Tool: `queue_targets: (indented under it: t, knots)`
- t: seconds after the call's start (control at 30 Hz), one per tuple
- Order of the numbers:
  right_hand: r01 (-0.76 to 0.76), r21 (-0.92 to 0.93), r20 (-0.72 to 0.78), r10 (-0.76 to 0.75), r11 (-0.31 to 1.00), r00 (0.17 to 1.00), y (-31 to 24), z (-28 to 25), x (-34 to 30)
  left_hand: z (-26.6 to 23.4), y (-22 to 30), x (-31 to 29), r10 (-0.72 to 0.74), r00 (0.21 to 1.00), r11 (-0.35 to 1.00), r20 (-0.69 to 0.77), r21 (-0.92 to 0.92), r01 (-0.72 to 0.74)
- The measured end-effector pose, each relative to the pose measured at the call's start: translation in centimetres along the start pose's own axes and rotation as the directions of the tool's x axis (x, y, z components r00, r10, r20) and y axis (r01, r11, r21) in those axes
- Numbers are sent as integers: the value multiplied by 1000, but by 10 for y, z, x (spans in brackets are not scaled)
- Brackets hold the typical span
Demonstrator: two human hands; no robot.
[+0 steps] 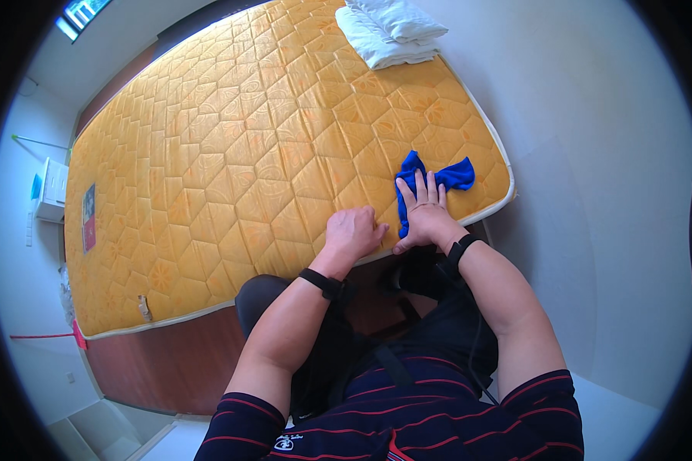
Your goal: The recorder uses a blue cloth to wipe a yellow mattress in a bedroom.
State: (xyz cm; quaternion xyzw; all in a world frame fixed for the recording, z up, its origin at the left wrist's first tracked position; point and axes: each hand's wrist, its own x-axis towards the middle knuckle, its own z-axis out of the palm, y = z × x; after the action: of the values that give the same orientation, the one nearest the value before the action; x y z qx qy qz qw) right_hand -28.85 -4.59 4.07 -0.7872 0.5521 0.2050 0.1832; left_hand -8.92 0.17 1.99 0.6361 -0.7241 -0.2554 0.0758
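A bright blue cloth (457, 175) lies crumpled on the yellow quilted mattress (231, 146), close to its near right corner. My right hand (429, 217) presses down on the cloth, palm down, with its fingers spread flat over it. Parts of the cloth stick out past the fingertips and beside the thumb. To the left, my left hand (351, 232) rests on the mattress's near edge, curled into a fist with the thumb toward the right hand. Nothing shows in that fist. A black band circles each wrist.
White folded bedding (392, 38) sits at the mattress's far right. A wall (584, 184) runs along the right side. Reddish-brown floor (161, 361) shows at the near left. Beyond the left side stand a white cabinet (52, 190) and a red-headed, long-handled tool (80, 336).
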Motion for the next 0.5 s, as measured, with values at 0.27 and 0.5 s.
queue_targets:
  t: [0.27,0.5]
  knots:
    - [6,3,-9,-6,1000,1000,1,1,0,2,-1,1,3,1000,1000,-4,3,-3]
    - [1,-5,-5,-1,1000,1000,0,0,0,1,-1,1,4,1000,1000,-3,8,-4]
